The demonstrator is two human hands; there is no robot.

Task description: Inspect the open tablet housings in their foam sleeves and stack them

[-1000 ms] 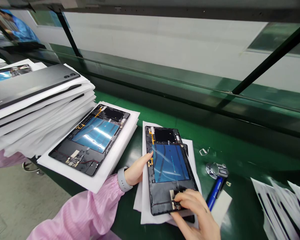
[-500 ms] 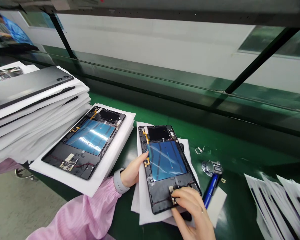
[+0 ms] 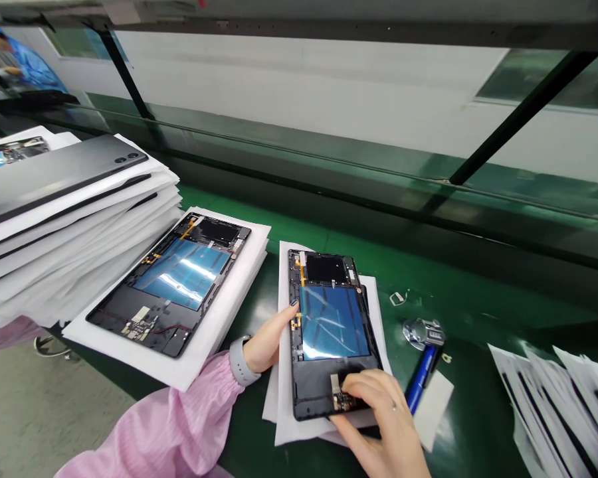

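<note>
Your right hand (image 3: 373,415): fingers (image 3: 366,388) curled down over the small circuit board (image 3: 342,400) at the near end of the tablet frame (image 3: 313,392). They hide most of it, so you can't tell whether they pinch or only press. Your left hand (image 3: 268,346): half open, one fingertip (image 3: 293,304) on the frame's left edge, thumb out of sight, so grip cannot be told.

Frame lies flat, interior up, blue film (image 3: 333,323) showing, on a white foam sheet (image 3: 299,431). Watch (image 3: 239,362) on your left wrist, pink sleeve (image 3: 164,425) behind it.

Just right of the foam: blue-handled tool (image 3: 421,378) with a metal head, beside a white card (image 3: 432,408). Left: second frame (image 3: 169,285) on its own foam, next to a foam stack (image 3: 80,245) topped by a gray back cover (image 3: 54,176). Far right: papers (image 3: 553,411) on the green bench (image 3: 468,411).
</note>
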